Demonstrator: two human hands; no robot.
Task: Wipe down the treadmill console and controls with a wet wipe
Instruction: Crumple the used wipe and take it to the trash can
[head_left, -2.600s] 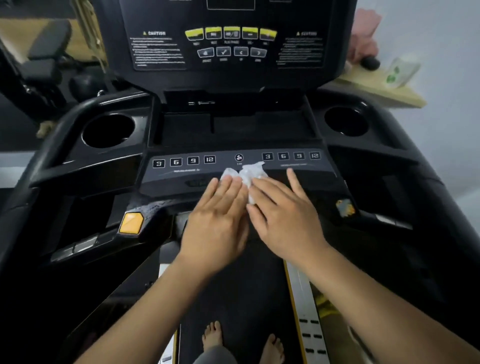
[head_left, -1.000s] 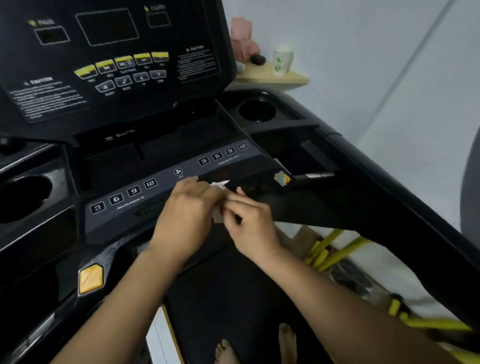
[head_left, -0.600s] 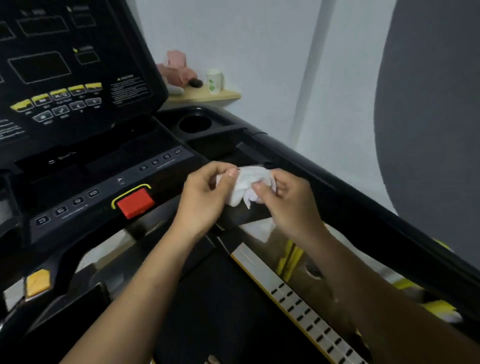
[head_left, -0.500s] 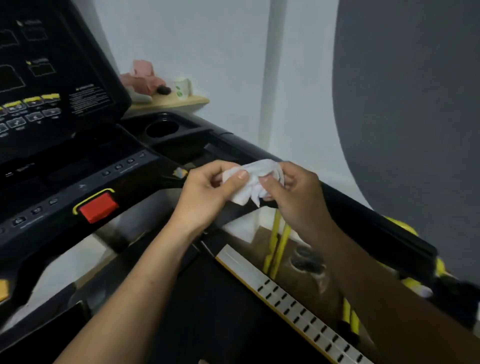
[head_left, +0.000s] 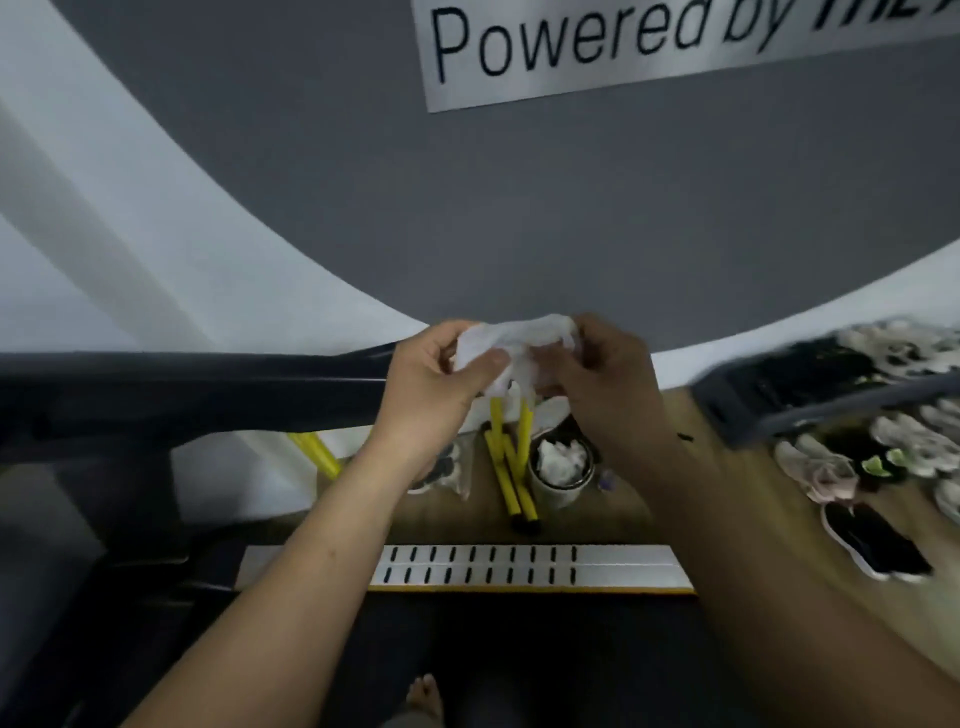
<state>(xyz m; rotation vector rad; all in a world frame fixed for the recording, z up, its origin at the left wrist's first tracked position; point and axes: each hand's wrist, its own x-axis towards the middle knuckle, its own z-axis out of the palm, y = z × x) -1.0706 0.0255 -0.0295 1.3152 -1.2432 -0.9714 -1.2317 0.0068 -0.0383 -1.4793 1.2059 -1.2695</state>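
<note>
Both hands clenched on crumpled wet wipe (head_left: 519, 343), held between them above treadmill side rail (head_left: 197, 384): left hand (head_left: 434, 382) at wipe's 9 o'clock, right hand (head_left: 605, 376) at 3 o'clock. Small bin (head_left: 561, 475) with white wads sat on floor at 6 o'clock. Console out of view. Risk: if dropped from here, wipe could miss the bin, landing on floor.

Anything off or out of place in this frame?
Nothing damaged or spilled. Oddity: the treadmill console is out of view. Both the left hand and right hand hold the crumpled white wet wipe above a small round bin of white wads on the floor.
</note>
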